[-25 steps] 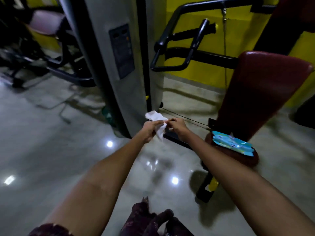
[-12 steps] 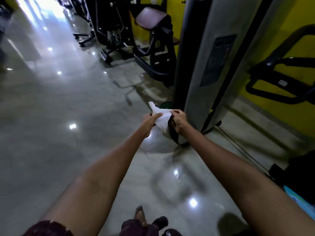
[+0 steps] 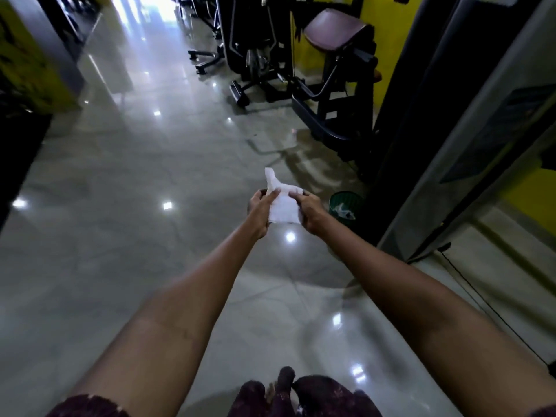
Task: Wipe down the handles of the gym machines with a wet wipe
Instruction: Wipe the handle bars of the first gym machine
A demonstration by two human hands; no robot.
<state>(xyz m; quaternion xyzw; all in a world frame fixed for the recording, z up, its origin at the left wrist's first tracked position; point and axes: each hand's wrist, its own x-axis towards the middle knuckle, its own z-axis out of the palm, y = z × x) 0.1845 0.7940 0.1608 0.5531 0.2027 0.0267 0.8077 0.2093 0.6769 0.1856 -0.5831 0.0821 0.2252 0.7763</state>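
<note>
A white wet wipe (image 3: 282, 203) is held out in front of me above the glossy floor, partly unfolded with one corner sticking up. My left hand (image 3: 261, 210) pinches its left edge and my right hand (image 3: 311, 213) pinches its right edge. No machine handle is within reach of either hand. A black gym machine with a maroon padded seat (image 3: 334, 30) stands ahead on the right.
A tall grey weight-stack column (image 3: 457, 136) rises close on my right, with a small green waste bin (image 3: 344, 204) holding scraps at its foot. More black machines (image 3: 249, 55) line the far right. A shiny tiled aisle (image 3: 135, 176) stretches ahead. A thin cable (image 3: 481, 302) runs along the floor at right.
My view has swung left, away from the red-seated machine and its black handles, toward the aisle. Both hands kept hold of the wipe and have spread it wider.
</note>
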